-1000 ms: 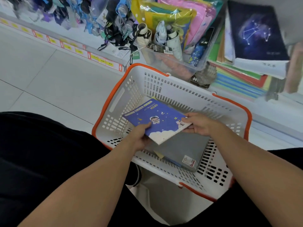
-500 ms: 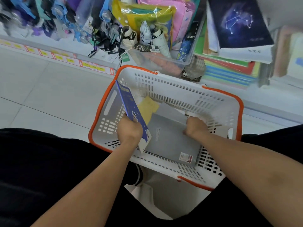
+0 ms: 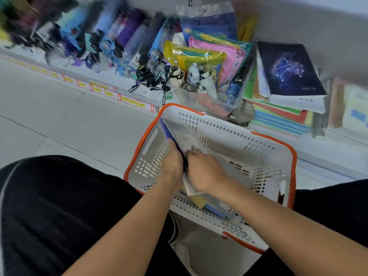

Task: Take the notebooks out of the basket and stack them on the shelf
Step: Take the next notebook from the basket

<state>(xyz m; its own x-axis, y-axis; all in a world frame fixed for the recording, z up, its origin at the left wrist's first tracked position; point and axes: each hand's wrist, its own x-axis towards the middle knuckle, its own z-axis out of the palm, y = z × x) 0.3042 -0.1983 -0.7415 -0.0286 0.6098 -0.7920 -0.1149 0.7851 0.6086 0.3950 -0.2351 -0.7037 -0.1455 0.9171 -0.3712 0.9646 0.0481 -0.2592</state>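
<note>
- The white basket with an orange rim sits in the lower middle of the frame, between the person's dark-clad legs.
- The left hand is inside the basket's left part, fingers curled round a blue notebook that stands on edge, tilted up toward the basket's left wall.
- The right hand is just beside the left one, its fingers curled onto a grey notebook that leans against the blue one (the motion blur hides where each fingertip lies).
- More notebooks, one yellowish and one blue-edged, lie on the basket floor near its lower wall.
- At the upper right of the frame, on the shelf, a dark notebook with a constellation cover tops a stack of coloured ones.
- Folded umbrellas fill the upper left of the frame.
</note>
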